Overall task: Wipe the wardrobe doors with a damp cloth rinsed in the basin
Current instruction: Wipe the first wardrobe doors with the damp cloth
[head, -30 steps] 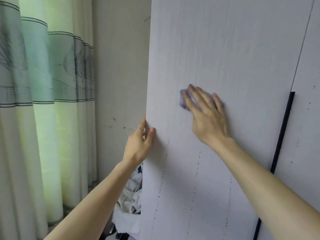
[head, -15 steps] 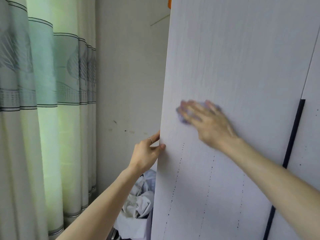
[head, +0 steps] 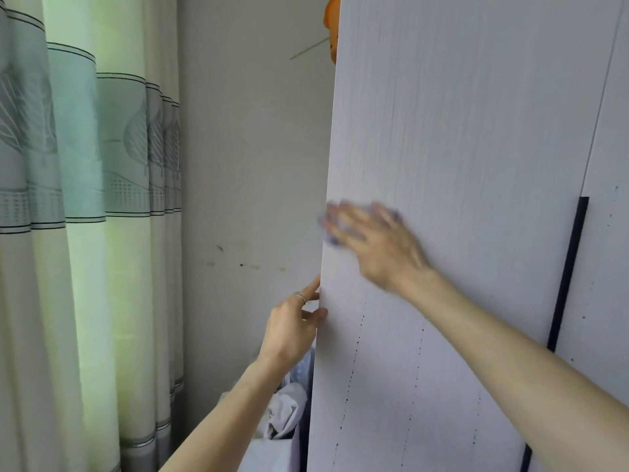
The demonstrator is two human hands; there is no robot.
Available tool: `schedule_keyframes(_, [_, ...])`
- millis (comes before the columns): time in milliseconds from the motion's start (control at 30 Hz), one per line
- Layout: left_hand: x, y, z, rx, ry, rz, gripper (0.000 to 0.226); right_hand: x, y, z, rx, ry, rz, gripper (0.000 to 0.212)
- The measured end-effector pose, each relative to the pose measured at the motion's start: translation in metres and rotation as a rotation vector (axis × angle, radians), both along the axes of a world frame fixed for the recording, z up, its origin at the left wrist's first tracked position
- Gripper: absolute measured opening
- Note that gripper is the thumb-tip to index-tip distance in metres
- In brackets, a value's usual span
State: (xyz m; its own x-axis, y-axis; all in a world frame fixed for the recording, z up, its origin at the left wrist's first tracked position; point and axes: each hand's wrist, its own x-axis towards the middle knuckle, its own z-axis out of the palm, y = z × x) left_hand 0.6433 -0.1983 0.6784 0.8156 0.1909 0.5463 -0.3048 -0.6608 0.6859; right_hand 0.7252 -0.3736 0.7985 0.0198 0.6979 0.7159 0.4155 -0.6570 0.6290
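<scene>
A white wardrobe door [head: 459, 137] stands open and fills the right half of the view. My right hand [head: 377, 243] presses a pale purple cloth [head: 328, 233] flat against the door near its left edge; the hand is blurred by motion and covers most of the cloth. My left hand [head: 292, 327], with a ring on one finger, grips the door's left edge lower down, thumb on the front face. A second door panel [head: 609, 233] with a long black handle [head: 566, 270] lies to the right. No basin is in view.
A bare wall [head: 252, 148] lies behind the open door, with green-and-white curtains [head: 85, 233] at the left. Crumpled white clothing [head: 284, 413] is piled low beside the door's edge. An orange object [head: 333, 25] peeks out above the door's left edge.
My right hand has slid the cloth leftward across the door to its left edge. My left hand has kept its grip on the edge. The view has shifted, moving the door rightward in frame.
</scene>
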Motion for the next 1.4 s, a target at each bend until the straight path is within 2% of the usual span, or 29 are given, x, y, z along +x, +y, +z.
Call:
schedule_keyframes(100, [0.001,-0.003,-0.004,0.032,-0.017,0.027,0.060,-0.007,0.014,0.067,0.355,0.114,0.008,0.072])
schedule_keyframes(167, [0.000,-0.006,-0.008,0.073,-0.035,0.058,0.061,-0.009,0.020,0.061,0.408,0.109,0.032,0.073])
schedule_keyframes(233, [0.000,-0.009,-0.012,0.117,-0.044,0.088,0.064,-0.008,0.018,0.012,0.358,0.101,0.037,0.072])
schedule_keyframes(333, [-0.001,-0.010,-0.025,0.183,-0.046,0.095,0.075,-0.014,0.000,-0.101,0.139,0.098,-0.027,0.070])
schedule_keyframes(400, [-0.001,-0.007,-0.032,0.222,-0.054,0.091,0.079,-0.016,-0.023,-0.151,0.000,0.125,-0.052,0.068])
schedule_keyframes(467, [-0.006,-0.010,-0.040,0.264,-0.064,0.103,0.080,-0.011,-0.044,-0.156,-0.076,0.126,-0.065,0.068])
schedule_keyframes(500, [-0.008,-0.012,-0.043,0.290,-0.097,0.116,0.081,-0.008,-0.051,-0.145,-0.051,0.111,-0.071,0.070])
schedule_keyframes(533, [-0.010,-0.014,-0.044,0.330,-0.168,0.136,0.083,-0.004,-0.055,-0.128,0.050,0.100,-0.063,0.072])
schedule_keyframes(600, [-0.007,-0.018,-0.050,0.423,-0.320,0.173,0.091,-0.002,-0.058,-0.090,0.405,0.143,-0.038,0.071])
schedule_keyframes(667, [-0.002,-0.023,-0.057,0.523,-0.342,0.175,0.091,-0.006,-0.051,-0.065,0.672,0.163,-0.016,0.068])
schedule_keyframes(700, [0.000,-0.027,-0.059,0.574,-0.324,0.169,0.087,-0.007,-0.046,-0.066,0.725,0.165,-0.013,0.069])
schedule_keyframes(767, [0.004,-0.035,-0.066,0.596,-0.271,0.158,0.079,-0.008,-0.036,-0.098,0.698,0.179,-0.015,0.067])
schedule_keyframes(867, [0.013,-0.043,-0.073,0.581,-0.227,0.219,0.073,-0.012,-0.042,-0.177,0.380,0.185,-0.006,0.056])
schedule_keyframes(967, [0.023,-0.044,-0.082,0.608,-0.222,0.275,0.072,-0.005,-0.079,-0.205,0.122,0.134,-0.033,0.063])
schedule_keyframes(1000, [0.026,-0.045,-0.083,0.603,-0.221,0.299,0.071,0.000,-0.091,-0.196,0.118,0.110,-0.043,0.068])
schedule_keyframes(1067, [0.029,-0.048,-0.084,0.584,-0.217,0.326,0.070,0.008,-0.109,-0.168,0.258,0.133,-0.044,0.075])
schedule_keyframes(1167, [0.032,-0.062,-0.086,0.524,-0.215,0.365,0.072,0.012,-0.129,-0.123,0.576,0.178,0.002,0.065])
schedule_keyframes(1267, [0.034,-0.081,-0.085,0.458,-0.212,0.410,0.078,0.010,-0.120,-0.119,0.761,0.177,0.005,0.064])
schedule_keyframes(1333, [0.034,-0.095,-0.082,0.406,-0.204,0.439,0.084,0.009,-0.111,-0.145,0.743,0.190,-0.010,0.067])
schedule_keyframes(1400, [0.034,-0.109,-0.076,0.342,-0.195,0.447,0.090,0.008,-0.112,-0.176,0.555,0.208,-0.014,0.067])
